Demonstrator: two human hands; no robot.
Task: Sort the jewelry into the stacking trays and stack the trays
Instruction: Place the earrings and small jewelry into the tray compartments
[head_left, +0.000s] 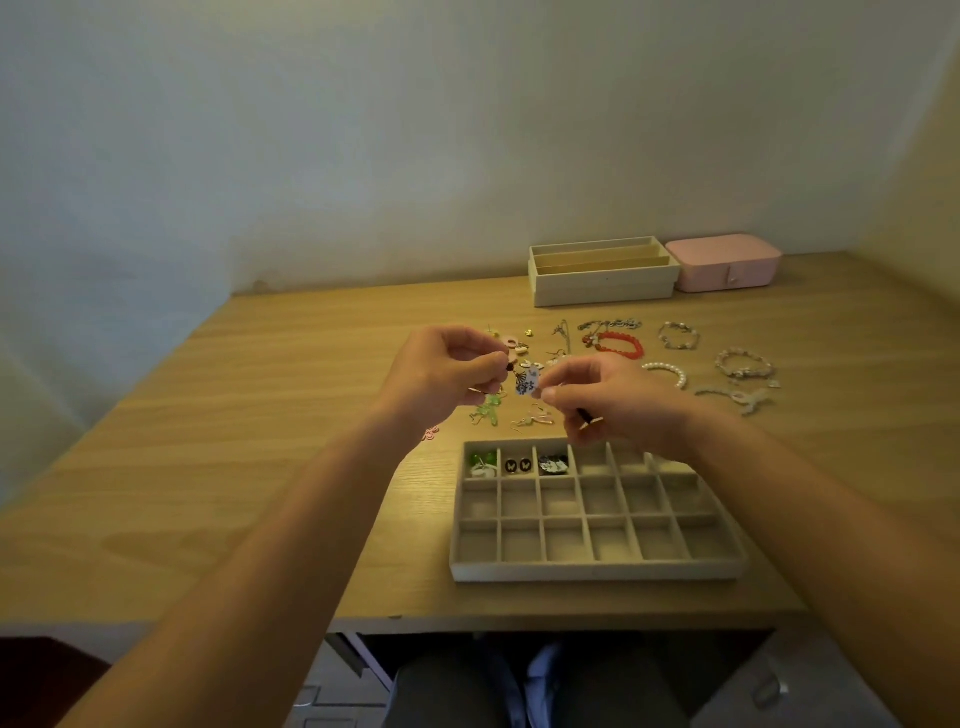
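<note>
Earring (525, 385), blue-white: prob. light, thin, snag-prone. Fingertips of left hand (441, 371) & right hand (608, 397) pinch its 2 ends over compartment tray (597, 569); safest hold is the plate, not the hook.

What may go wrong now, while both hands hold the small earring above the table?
1. The blue-and-white earring, pinched between the left hand and the right hand, may slip and fall among the loose earrings beneath.
2. The dark piece dangling under the right hand may drop into an already filled compartment of the tray.
</note>
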